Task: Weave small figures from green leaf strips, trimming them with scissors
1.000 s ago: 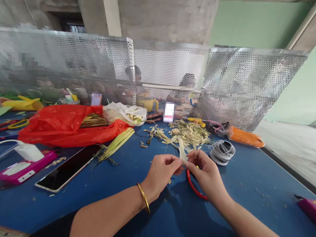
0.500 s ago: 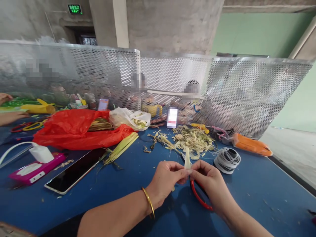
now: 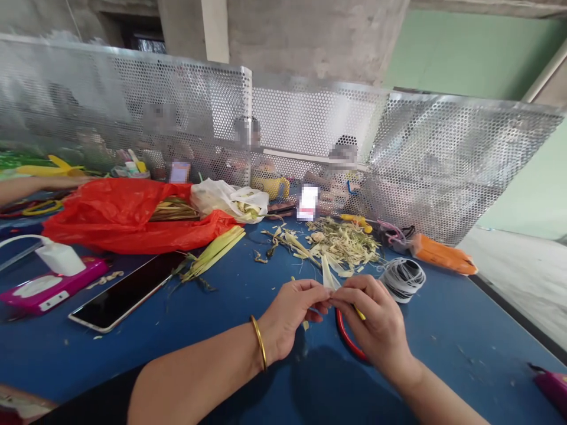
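Pinching: left hand (image 3: 290,316) and right hand (image 3: 376,321) gripped a pale strip (image 3: 326,273)
String roll (image 3: 403,280): sat on the desk (image 3: 239,295)

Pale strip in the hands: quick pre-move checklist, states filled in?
1. Left hand pinching the pale strip: ok.
2. Right hand closed at the strip's lower end: ok.
3. Lower end visible: not ok, covered by the hands.
4. Upper end unheld: ok, it sticks out beyond both hands.
5. Red handle free of the right hand: cannot tell, partly hidden by it.
6. Dark-screened phone clear of both hands: ok.
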A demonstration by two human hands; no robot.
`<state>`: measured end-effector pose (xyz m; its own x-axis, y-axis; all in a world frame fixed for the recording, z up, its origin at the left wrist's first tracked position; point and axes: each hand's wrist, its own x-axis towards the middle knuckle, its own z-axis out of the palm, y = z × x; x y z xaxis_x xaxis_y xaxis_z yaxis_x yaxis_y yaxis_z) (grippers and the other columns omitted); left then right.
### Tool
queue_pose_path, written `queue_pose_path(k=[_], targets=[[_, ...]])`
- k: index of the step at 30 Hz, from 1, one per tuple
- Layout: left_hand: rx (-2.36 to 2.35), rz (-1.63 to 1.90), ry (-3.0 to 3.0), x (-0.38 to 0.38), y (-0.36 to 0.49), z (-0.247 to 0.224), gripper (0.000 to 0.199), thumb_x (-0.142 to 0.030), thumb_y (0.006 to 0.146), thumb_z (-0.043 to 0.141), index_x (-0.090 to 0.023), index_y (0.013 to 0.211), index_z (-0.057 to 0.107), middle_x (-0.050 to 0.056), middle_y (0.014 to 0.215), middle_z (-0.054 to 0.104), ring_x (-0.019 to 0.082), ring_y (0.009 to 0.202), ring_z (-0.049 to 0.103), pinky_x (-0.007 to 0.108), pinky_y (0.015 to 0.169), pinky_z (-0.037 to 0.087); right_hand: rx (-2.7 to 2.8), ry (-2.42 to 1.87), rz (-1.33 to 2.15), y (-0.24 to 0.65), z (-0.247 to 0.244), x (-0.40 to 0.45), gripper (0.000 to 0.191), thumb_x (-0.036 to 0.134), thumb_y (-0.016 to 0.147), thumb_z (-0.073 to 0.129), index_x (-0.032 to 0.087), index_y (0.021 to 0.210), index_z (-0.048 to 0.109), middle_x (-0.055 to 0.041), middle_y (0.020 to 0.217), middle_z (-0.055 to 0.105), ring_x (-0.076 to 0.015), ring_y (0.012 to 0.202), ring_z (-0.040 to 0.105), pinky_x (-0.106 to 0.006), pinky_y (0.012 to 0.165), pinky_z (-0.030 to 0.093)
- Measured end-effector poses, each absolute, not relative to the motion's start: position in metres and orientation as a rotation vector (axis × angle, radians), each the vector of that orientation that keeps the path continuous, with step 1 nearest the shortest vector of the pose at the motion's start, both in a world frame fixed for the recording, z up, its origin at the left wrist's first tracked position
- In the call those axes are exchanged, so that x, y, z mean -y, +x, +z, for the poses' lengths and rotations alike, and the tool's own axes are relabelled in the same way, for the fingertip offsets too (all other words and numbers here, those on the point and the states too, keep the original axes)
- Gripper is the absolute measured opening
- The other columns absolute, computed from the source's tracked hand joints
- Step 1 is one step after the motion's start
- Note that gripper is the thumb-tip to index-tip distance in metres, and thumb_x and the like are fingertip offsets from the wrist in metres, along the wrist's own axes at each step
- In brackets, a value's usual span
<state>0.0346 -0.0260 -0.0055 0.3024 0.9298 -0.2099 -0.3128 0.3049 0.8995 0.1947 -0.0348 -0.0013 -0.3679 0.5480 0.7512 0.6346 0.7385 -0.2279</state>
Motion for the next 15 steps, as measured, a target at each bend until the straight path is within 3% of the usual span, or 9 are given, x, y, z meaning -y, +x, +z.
queue_pose_path(k=[15], targets=[[-0.875, 1.024, 0.924, 0.0254, 0.0357, -0.0088, 0.020, -0.032, 0.068, 0.071, -0.014, 0.064, 0.065, 0.002, 0.065, 0.060, 0.011, 0.063, 0.053, 0.022, 0.057, 0.039, 2.126, -0.902, -0.379, 0.1973, -0.0012, 0.0331, 0.010, 0.017, 0.089, 0.056, 0.020, 0.088, 0.066, -0.0047, 0.081, 0.065, -0.0162, 0.076, 0.059, -0.033, 0.074, 0.043]])
